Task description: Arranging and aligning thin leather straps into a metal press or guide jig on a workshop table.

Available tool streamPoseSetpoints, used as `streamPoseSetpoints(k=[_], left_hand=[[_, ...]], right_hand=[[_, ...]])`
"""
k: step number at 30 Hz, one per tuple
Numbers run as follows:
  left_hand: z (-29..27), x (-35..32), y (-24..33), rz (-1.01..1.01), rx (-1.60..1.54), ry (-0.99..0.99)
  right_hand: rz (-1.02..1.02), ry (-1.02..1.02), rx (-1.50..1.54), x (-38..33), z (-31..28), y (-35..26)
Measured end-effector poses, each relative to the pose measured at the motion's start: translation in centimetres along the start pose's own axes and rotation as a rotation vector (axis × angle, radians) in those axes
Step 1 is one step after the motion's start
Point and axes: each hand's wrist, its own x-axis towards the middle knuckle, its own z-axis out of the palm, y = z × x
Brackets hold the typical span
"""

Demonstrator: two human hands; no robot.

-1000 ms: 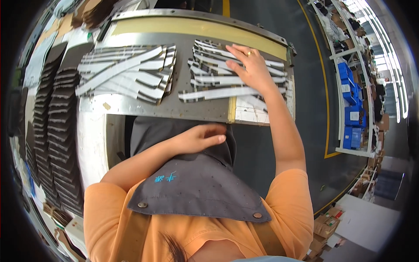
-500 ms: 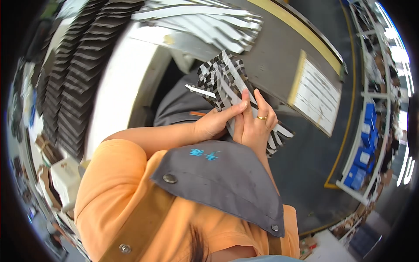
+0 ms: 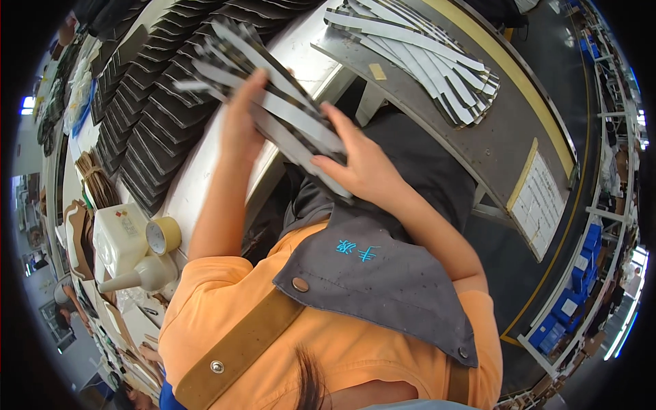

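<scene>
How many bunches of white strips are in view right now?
2: one bunch held in the left hand and right hand, another bunch on the gray table. More could be hidden.

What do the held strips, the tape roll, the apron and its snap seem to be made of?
Strips: perhaps coated fabric or paper, given the flat white faces and dark edges; blur leaves this open.
Tape roll: probably plastic film, smooth and yellowish.
Apron: likely woven cloth, matte grey with soft creases.
Snap: apparently metal, with a coppery shine.
</scene>
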Motion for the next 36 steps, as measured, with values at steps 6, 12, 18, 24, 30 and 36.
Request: streamPoseSetpoints(k=[6,12,18,24,30,36], left_hand=[[-1.2,6.8,5.9,-0.166,0.851,-0.193],[-12.0,12.5,-5.5,0.729,1.466,0.078],[-10.4,9.3,-3.0,0.527,1.449,0.009],[-12.5,6.9,-4.3,0.577,1.717,-0.053],[-10.0,4.9,-6.9,0.344,1.582,0.172],[-9.7,5.1,-7.5,0.303,1.339,0.263]], right_hand=[[0.561,-0.483,0.842,3.5,8.5,-0.1],[0.617,-0.509,0.511,4.4,11.0,3.5],[0.459,-0.162,0.404,4.5,10.8,6.5],[0.356,0.026,0.379,7.1,10.9,8.6],[0.052,-0.141,-0.241,8.3,11.5,8.1],[-0.064,-0.182,-0.383,9.0,11.1,9.0]])
